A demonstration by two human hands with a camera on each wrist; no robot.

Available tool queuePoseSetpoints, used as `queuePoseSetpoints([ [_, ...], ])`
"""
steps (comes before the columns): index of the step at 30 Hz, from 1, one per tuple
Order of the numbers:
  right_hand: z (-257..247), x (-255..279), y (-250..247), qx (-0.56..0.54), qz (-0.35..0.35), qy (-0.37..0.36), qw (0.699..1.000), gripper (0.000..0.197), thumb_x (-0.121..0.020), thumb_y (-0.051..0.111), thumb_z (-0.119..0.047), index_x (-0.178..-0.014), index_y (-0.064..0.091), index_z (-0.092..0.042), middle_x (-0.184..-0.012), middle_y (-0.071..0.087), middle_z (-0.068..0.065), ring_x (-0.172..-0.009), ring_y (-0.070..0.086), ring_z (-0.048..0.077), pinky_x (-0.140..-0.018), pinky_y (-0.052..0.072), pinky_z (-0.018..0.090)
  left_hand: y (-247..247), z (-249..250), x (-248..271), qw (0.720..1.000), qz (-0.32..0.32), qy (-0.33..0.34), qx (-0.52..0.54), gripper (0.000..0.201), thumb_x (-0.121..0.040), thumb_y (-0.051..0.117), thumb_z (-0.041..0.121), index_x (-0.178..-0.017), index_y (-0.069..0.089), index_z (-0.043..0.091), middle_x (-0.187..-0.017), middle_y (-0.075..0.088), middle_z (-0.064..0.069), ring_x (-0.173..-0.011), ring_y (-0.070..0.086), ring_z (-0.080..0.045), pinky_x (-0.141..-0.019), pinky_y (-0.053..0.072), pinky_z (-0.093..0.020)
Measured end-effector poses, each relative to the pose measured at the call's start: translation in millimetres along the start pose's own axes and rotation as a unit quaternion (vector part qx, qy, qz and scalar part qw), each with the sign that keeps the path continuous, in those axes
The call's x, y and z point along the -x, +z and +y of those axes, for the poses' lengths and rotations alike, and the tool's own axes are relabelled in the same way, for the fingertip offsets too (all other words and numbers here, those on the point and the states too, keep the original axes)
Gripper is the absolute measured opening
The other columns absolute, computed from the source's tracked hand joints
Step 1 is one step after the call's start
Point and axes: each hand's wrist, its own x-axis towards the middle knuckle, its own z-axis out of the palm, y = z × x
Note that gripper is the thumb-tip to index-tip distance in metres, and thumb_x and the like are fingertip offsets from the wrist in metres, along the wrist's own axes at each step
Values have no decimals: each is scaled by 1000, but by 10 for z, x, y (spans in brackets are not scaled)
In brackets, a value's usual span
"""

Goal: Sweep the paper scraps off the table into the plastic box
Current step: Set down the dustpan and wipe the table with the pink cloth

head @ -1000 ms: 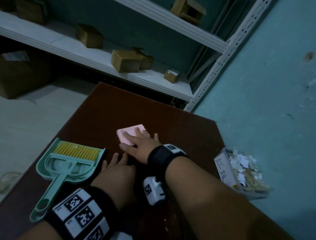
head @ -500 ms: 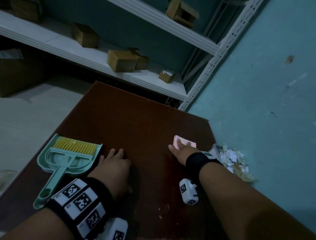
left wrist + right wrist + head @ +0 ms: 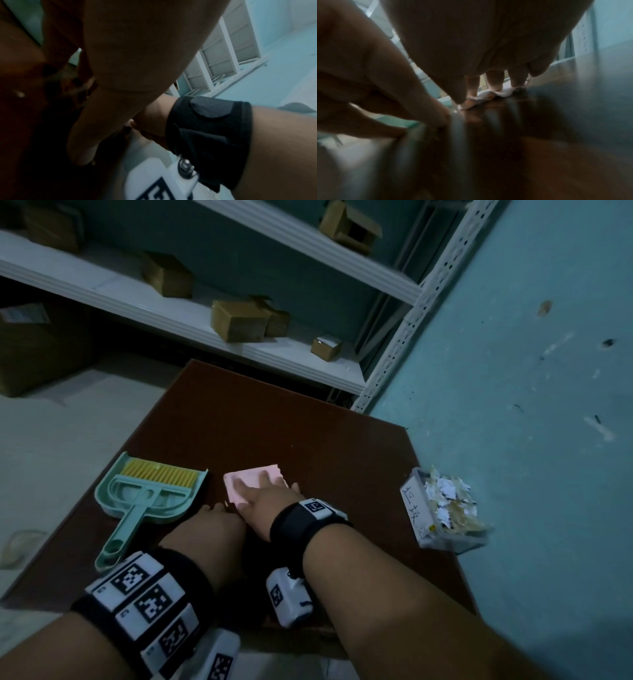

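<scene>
The right hand (image 3: 263, 501) presses flat, fingers extended, on the pink cloth (image 3: 251, 479) at frame center. The plastic box (image 3: 442, 515), holding paper scraps (image 3: 448, 498), sits at the table (image 3: 308, 419) edge, center-right. The left hand (image 3: 212, 522) rests open.

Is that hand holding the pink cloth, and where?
Not gripped: the right hand presses flat fingers on top of the pink cloth, at its near side. The left hand holds nothing.
</scene>
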Motion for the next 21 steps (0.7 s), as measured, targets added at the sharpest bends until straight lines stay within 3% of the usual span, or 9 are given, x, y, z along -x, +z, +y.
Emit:
queuePoseSetpoints([
  [4, 320, 80, 58, -29, 1, 58, 998, 57, -108, 28, -35, -160, 6, -48, -172, -6, 8, -157, -4, 39, -122, -2, 64, 44, 13, 53, 1000, -7, -23, -11, 56, -89, 72, 42, -138, 59, 19, -153, 43, -14, -141, 42, -31, -116, 40, -42],
  [8, 1061, 216, 208, -66, 48, 180, 980, 64, -101, 40, -33, -159, 17, -48, -169, 16, 13, -153, 18, 44, -122, 16, 63, 47, 41, 63, 998, -19, -52, -12, 62, -88, 77, 40, -142, 54, 20, -161, 35, -12, -146, 37, -29, -118, 40, -42],
  [11, 1574, 356, 299, -79, 16, 269, 960, 73, -102, 39, -23, -159, 3, -50, -171, -5, 15, -155, 6, 45, -124, 18, 56, 35, 71, 75, 998, -18, -59, -14, 67, -89, 76, 39, -147, 49, 19, -165, 30, -13, -148, 35, -29, -119, 38, -42],
  [13, 1788, 440, 387, -71, 18, 301, 951, 73, -106, 41, -18, -160, 0, -46, -171, -8, 12, -156, 2, 42, -124, 18, 52, 24, 86, 92, 998, -16, -59, -13, 66, -90, 75, 39, -147, 49, 19, -165, 30, -13, -148, 36, -29, -119, 39, -42],
  [17, 1805, 508, 498, -42, -3, 321, 946, 76, -106, 40, -18, -160, -6, -45, -171, -7, 15, -155, 7, 45, -121, 24, 56, 24, 57, 96, 998, -24, -61, -5, 68, -90, 76, 37, -149, 48, 19, -167, 26, -12, -150, 32, -29, -120, 37, -44],
  [20, 1529, 537, 448, -35, 4, 296, 955, 71, -105, 39, -21, -162, 2, -41, -170, 4, 19, -152, 15, 49, -120, 28, 55, 17, 38, 110, 998, -26, -55, -8, 67, -90, 76, 37, -148, 49, 19, -167, 26, -14, -150, 33, -30, -120, 38, -44],
  [21, 1420, 546, 443, -28, 1, 283, 959, 70, -105, 37, -22, -162, 1, -44, -171, 0, 17, -153, 12, 49, -121, 26, 57, 8, 35, 120, 998, -24, -52, -9, 67, -90, 76, 37, -148, 49, 19, -166, 28, -14, -149, 33, -30, -119, 38, -44],
])
